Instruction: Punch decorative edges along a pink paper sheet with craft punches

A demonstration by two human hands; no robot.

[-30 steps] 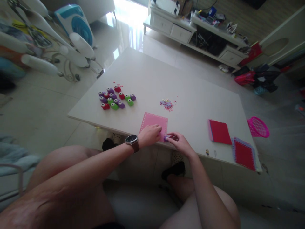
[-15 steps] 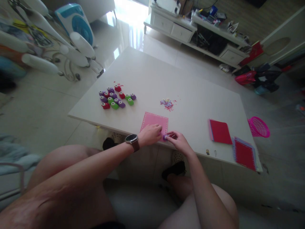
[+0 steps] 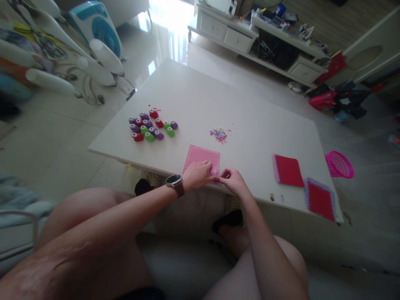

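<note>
On the near edge of the white table lies a sheet of pink paper (image 3: 203, 154) with small punched holes along its borders. My left hand (image 3: 200, 173), below a wristwatch, rests over the sheet's lower part with its fingers curled down on the paper. At the sheet's lower right corner, my right hand (image 3: 233, 180) is closed in a pinch. Between its fingertips and the paper shows a bit of a purple craft punch (image 3: 215, 180), mostly covered by the hands. Beyond the sheet is a small heap of punched paper bits (image 3: 219, 135).
Several red, green and purple craft punches (image 3: 150, 136) stand at the left on the white table (image 3: 250, 121). Red paper sheets (image 3: 289, 170) and a second stack with a punched border (image 3: 321, 200) lie to the right. A pink basket (image 3: 340, 164) stands past the table's right end.
The fingers of my right hand have shifted slightly up at the paper's corner, and the purple punch is less visible. My left hand stays on the sheet. The view has tilted slightly.
</note>
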